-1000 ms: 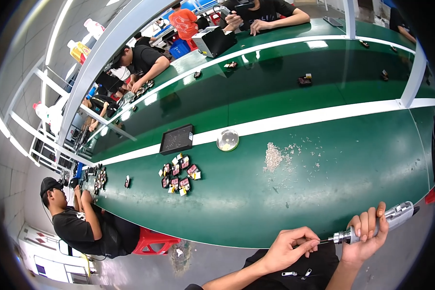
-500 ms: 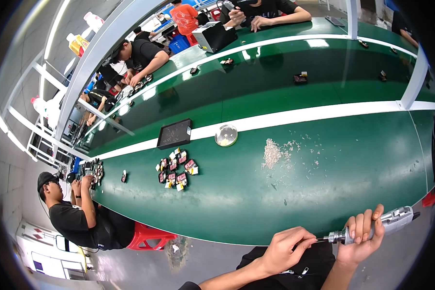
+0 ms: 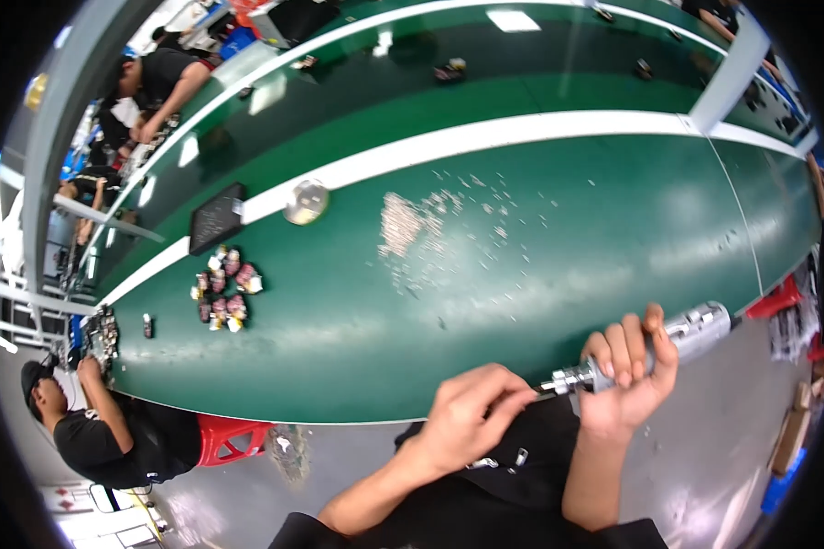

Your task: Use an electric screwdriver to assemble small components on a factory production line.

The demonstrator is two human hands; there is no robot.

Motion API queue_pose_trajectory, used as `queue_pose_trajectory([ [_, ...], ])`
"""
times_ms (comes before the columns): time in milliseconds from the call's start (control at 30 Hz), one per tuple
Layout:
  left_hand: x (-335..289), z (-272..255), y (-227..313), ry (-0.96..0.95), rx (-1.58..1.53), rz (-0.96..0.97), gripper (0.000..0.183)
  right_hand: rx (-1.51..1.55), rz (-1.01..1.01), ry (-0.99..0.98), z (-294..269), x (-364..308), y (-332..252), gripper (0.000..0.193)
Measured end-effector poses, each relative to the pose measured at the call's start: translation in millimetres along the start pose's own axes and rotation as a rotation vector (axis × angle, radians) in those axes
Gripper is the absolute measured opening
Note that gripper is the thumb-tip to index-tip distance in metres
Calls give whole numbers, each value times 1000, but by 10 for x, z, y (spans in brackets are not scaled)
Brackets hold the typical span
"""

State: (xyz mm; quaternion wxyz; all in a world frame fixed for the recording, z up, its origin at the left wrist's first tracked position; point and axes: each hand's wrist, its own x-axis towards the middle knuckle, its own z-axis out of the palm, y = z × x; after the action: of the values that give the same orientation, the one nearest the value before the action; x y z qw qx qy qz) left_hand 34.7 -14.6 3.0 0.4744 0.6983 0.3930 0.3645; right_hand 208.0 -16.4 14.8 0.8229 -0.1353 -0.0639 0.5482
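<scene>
The power tool (image 3: pixel 700 331) is silver-grey, the worktable (image 3: pixel 604 238) green, the stool (image 3: pixel 212 434) red

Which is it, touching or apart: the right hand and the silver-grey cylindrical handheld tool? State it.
Touching. The head view shows the right hand with its fingers wrapped around the silver-grey cylindrical handheld tool.

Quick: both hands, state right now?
Left hand: closed in a pinch at the screwdriver bit; exact contents can't be told.
Right hand: closed, holding the grey electric screwdriver.
</scene>
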Motion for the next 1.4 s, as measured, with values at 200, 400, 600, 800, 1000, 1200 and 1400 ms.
queue_pose_trajectory([
  [200,42,-255,-43,159,-87,-119,35,-45,11,-53,-133,188,5,11],
  [400,394,-860,-58,147,354,-13,25,-37,25,-4,-214,242,-35,10],
  [600,1475,-1095,-51,-3,713,100,34,-33,56,-67,-312,248,-46,10],
  [800,2868,-1348,-611,165,828,32,29,-37,109,-80,-313,260,-110,13],
  [1000,3527,-1028,-734,204,1184,-39,45,-26,132,-63,-338,257,-158,12],
  [1200,3618,-1300,-926,127,1242,168,36,-9,190,-103,-348,246,-183,10],
  [1400,2900,-1252,-569,-81,1122,326,41,9,184,-114,-354,242,-176,10],
])
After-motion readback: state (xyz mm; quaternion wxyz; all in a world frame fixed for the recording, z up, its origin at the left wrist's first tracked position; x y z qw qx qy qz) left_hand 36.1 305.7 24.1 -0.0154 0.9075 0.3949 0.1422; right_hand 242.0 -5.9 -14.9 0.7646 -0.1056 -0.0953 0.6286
